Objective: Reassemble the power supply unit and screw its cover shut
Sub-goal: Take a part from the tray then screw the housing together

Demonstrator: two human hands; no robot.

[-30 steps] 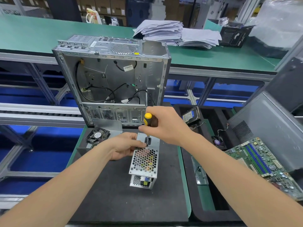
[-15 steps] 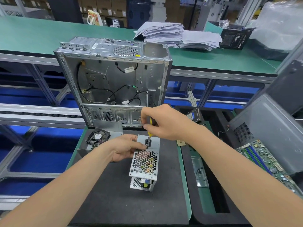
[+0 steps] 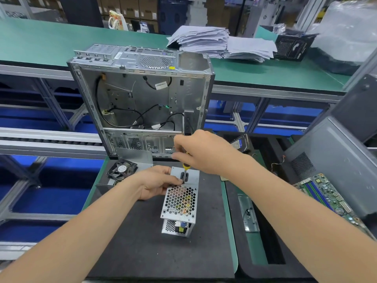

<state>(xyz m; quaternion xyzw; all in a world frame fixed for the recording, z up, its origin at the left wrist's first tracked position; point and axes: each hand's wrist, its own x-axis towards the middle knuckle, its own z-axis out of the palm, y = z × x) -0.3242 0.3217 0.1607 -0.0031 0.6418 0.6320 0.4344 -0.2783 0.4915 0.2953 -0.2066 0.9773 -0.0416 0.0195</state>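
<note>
Over PSU point(image 3: 180, 201), R hand point(image 3: 204, 152) lower on screwdriver point(image 3: 185, 169)

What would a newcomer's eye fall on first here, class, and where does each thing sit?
The hands at centre: the right hand grips a yellow-handled screwdriver tip-down on the perforated power supply unit, which the left hand holds on the black mat. Behind them stands an open metal computer case. A green motherboard lies at the right edge.
</note>
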